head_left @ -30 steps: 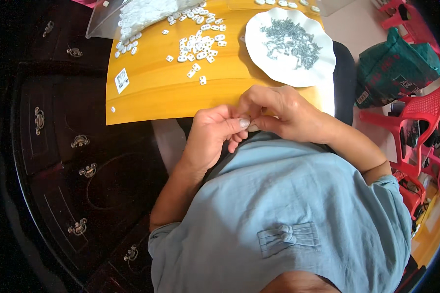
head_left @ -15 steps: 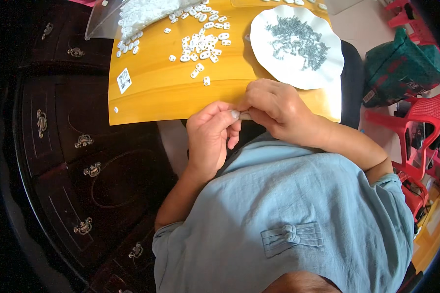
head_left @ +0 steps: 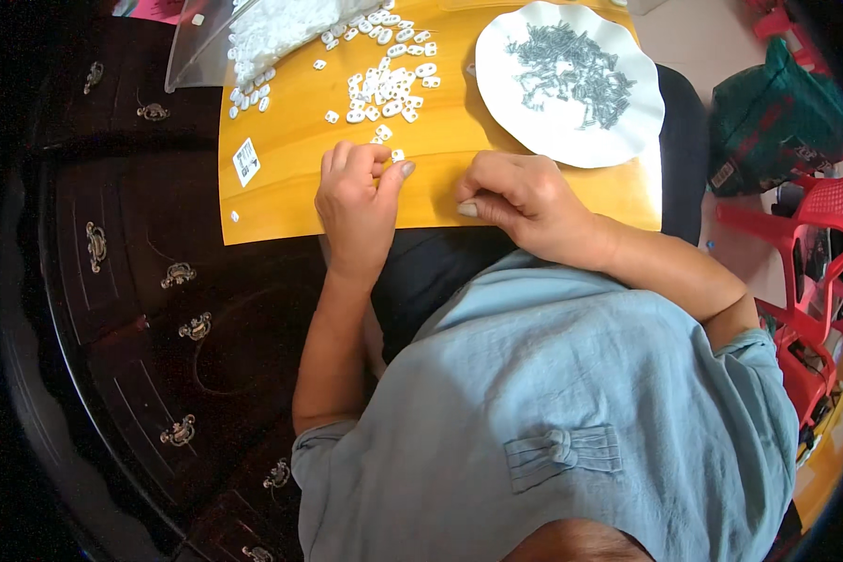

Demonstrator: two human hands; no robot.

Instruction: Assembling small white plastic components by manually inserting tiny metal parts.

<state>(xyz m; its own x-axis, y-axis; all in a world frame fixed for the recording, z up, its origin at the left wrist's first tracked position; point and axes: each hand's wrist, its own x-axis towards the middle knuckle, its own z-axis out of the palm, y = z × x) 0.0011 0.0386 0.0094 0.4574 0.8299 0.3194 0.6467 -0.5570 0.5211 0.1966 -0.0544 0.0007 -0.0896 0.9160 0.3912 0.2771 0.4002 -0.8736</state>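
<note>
My left hand is over the front of the yellow board, thumb and fingers apart. Its thumb tip comes close to a small white plastic piece with holes; I cannot tell whether they touch. More such white pieces lie loosely heaped just beyond. My right hand rests near the board's front edge, its fingers curled and thumb pressed in. Whatever it may hold is hidden. Behind that hand, a white wavy-rimmed plate carries many small grey metal pins.
A clear plastic bag of white pieces lies at the board's far left. Dark wooden drawers stand along my left. To the right are a green bag and red plastic chairs.
The hands, which met at the board's front edge, have parted. My left hand has moved left and forward to the white pieces; the right has stayed nearly in place.
</note>
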